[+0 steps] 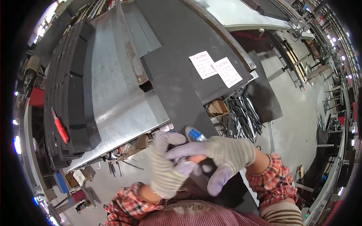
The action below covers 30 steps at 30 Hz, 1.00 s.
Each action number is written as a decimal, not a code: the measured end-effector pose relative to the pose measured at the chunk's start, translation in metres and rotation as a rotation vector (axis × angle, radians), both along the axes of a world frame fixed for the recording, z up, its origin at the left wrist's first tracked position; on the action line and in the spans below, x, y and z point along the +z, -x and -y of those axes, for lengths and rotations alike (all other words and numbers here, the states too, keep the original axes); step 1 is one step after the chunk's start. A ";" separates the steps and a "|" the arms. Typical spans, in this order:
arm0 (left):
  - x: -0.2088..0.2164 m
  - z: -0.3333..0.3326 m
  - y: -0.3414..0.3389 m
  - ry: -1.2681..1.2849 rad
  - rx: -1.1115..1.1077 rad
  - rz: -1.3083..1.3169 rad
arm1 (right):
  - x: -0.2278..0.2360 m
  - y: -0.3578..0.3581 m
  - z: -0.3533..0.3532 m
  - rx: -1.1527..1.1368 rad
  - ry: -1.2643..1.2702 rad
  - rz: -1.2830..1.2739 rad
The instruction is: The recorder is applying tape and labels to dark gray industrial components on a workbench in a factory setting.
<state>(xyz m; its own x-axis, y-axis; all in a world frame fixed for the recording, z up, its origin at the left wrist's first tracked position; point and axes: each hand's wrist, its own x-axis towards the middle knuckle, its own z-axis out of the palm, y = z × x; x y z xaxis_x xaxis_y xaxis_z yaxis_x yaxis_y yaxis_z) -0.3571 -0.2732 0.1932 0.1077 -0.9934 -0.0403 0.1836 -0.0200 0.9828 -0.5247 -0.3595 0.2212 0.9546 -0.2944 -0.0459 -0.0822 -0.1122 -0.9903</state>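
Both my hands wear pale knit gloves with light purple fingers, and they meet low in the middle of the view. My left hand (168, 162) is closed, its fingers curled against the fingers of the other glove. What it grips between them is hidden. My right hand (227, 156) reaches across with one finger stretched over the left hand's fingers, and its thumb stands apart, pointing down. A small pinkish patch (197, 158) shows between the gloves, too small to name. Just beyond the hands is a rounded thing with a blue patch (195, 134), partly covered.
Dark sheet metal (169, 71) lies ahead, with two printed paper slips (216, 69) on it. Rusty metal bars (132, 49) cross the bench. On the left, a red-handled knife (60, 128) rests on stacked dark bent panels (77, 101). Thin metal strips (243, 115) pile up below the bench edge.
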 end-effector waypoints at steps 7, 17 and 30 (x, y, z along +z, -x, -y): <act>-0.084 -0.011 -0.080 -0.413 0.050 0.224 | -0.061 0.047 0.103 -0.113 0.552 -0.598; -0.285 0.003 -0.026 -0.536 -0.283 -0.679 | -0.218 0.037 0.037 -0.416 -0.868 0.073; -0.125 0.031 -0.055 -0.147 -0.104 0.016 | -0.111 -0.061 -0.048 -0.747 0.888 -0.974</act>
